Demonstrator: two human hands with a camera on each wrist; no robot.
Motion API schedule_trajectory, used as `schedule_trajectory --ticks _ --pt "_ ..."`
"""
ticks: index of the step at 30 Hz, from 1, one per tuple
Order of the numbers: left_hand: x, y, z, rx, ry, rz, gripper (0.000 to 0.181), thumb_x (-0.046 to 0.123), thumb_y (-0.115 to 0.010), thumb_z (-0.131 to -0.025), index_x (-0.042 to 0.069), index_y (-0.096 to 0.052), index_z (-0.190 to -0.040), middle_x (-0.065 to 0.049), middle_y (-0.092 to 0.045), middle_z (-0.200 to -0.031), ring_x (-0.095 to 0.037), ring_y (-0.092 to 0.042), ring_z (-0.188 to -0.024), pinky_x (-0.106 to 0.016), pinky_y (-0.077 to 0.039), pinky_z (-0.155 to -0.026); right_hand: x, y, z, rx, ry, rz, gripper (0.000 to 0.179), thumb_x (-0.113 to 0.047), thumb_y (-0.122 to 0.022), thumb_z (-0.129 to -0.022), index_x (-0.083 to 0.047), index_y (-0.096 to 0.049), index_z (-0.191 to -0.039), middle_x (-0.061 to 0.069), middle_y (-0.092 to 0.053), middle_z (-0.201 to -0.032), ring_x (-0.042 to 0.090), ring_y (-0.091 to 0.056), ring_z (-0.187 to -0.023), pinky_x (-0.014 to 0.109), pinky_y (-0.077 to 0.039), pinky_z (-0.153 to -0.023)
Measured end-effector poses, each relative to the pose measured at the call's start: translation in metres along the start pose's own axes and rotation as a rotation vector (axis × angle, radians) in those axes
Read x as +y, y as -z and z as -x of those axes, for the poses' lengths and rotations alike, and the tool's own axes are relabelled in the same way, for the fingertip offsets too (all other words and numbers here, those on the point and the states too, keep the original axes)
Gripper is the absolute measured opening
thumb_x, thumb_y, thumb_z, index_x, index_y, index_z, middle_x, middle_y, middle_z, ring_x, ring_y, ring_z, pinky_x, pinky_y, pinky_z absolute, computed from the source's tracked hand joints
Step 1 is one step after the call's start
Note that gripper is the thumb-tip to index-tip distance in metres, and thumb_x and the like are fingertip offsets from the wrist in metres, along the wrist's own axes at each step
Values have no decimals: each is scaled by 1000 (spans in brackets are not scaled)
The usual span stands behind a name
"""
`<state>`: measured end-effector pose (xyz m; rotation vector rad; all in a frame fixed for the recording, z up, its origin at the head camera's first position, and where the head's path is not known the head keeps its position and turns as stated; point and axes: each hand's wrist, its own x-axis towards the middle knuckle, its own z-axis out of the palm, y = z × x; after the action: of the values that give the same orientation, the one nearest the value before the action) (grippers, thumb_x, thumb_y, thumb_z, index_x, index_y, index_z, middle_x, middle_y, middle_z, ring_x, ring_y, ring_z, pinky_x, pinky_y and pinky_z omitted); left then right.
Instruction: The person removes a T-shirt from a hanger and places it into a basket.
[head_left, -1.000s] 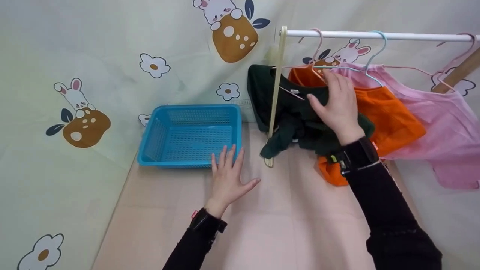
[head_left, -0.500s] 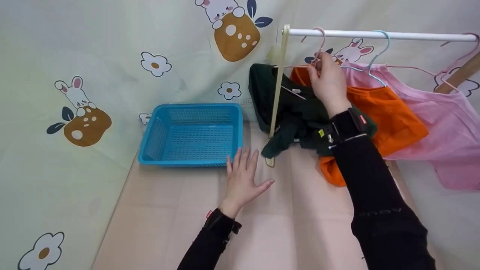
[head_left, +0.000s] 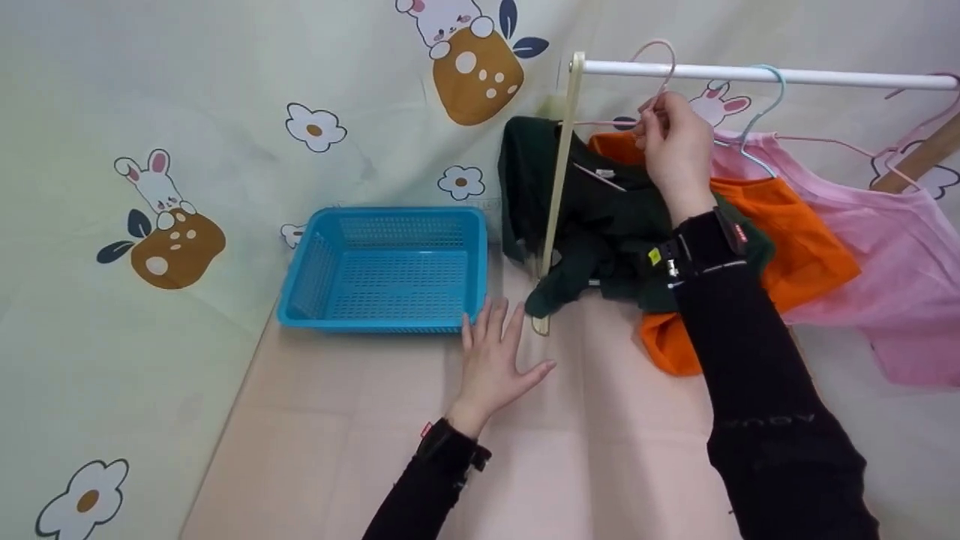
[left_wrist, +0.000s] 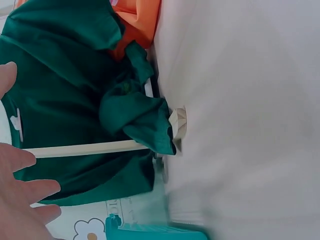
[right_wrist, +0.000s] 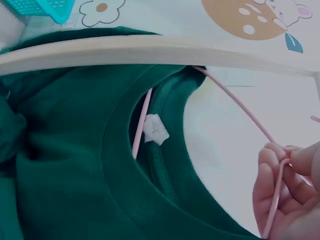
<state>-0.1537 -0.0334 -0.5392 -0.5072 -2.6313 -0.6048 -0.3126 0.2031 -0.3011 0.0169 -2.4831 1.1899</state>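
Observation:
My right hand (head_left: 679, 154) pinches the neck of a pink wire hanger (right_wrist: 235, 102), its fingers curled round the wire. A dark green shirt (right_wrist: 65, 135) with a white neck label hangs from this hanger. In the head view the hanger's hook stands up above the white rail (head_left: 712, 72). My left hand (head_left: 495, 371) has its fingers spread, near the front right corner of a blue plastic basket (head_left: 382, 327); whether it touches the basket or the table I cannot tell. The left wrist view shows the green shirt beyond its fingers.
An orange garment (head_left: 802, 247) on a blue hanger (head_left: 772, 105) and a pink garment (head_left: 885, 247) hang farther right. The rack's pale wooden upright (head_left: 561, 187) stands in front of the green shirt. A patterned curtain (head_left: 225, 90) backs the pinkish table cover (head_left: 337, 435).
My right hand went from open to gripping the pink hanger, then raised it and moved slightly right, the green shirt rising with it. My left hand shifted right along the basket's front.

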Motion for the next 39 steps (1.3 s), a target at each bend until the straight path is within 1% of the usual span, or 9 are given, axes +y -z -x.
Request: schedule_trajectory --ticks 4,9,11,16,21,23,28,35,39 --pt "1 -1 0 -23 11 3 90 66 -64 -83 9 -42 -150 -19 -40 -151 -40 -21 -146 -69 -14 -110 -2 15 0 55 15 -33 22 -23 -51 -103 -9 -61 -118 8 -65 -106 16 -61 -92 23 -53 -86" --pt "2 0 -1 -24 16 23 89 64 -64 -84 9 -41 -150 -19 -40 -151 -41 -21 -145 -69 -14 -110 2 32 8 99 32 -57 22 -25 -53 -102 -11 -61 -118 6 -64 -104 16 -60 -87 21 -53 -83" --pt "3 0 -1 -21 18 22 89 64 -65 -84 9 -41 -150 -19 -39 -151 -42 -21 -145 -69 -15 -110 7 36 15 123 65 -54 22 -24 -53 -102 -9 -61 -116 6 -65 -101 14 -60 -85 19 -52 -81" --pt "3 2 -2 3 8 12 88 64 -64 -84 9 -42 -149 -19 -40 -151 -42 -22 -145 -70 -17 -109 26 42 33 181 150 6 20 -20 -54 -102 -4 -62 -110 7 -66 -96 11 -58 -79 16 -49 -76" --pt "2 4 -5 29 -2 32 89 64 -64 -84 8 -41 -149 -18 -40 -151 -41 -25 -143 -71 -17 -108 45 48 56 175 131 57 21 -23 -54 -102 -5 -62 -109 9 -65 -96 8 -53 -75 16 -46 -73" --pt "1 4 -6 33 -2 33 89 64 -64 -84 8 -41 -150 -17 -40 -152 -41 -25 -144 -70 -16 -109 55 49 65 182 139 49 18 -21 -56 -101 -5 -62 -106 10 -67 -94 6 -55 -71 14 -46 -72" --pt "1 4 -18 18 -11 22 91 64 -66 -84 7 -40 -150 -16 -37 -154 -38 -22 -146 -68 -13 -111 79 51 89 232 196 -9 5 -12 -60 -99 -10 -64 -101 12 -70 -88 1 -56 -66 11 -46 -68" --pt "8 4 -41 -11 -15 22 91 62 -67 -84 10 -37 -152 -14 -35 -156 -36 -24 -145 -65 -12 -114 107 51 123 245 215 -19 17 -14 -58 -100 2 -63 -106 12 -69 -86 -2 -55 -68 11 -44 -68" --pt "12 6 -48 -5 -21 38 90 58 -70 -84 11 -37 -152 -15 -34 -157 -35 -24 -145 -63 -10 -115 119 48 141 251 240 -18 14 -9 -59 -99 3 -63 -105 13 -69 -85 -3 -54 -68 10 -43 -69"
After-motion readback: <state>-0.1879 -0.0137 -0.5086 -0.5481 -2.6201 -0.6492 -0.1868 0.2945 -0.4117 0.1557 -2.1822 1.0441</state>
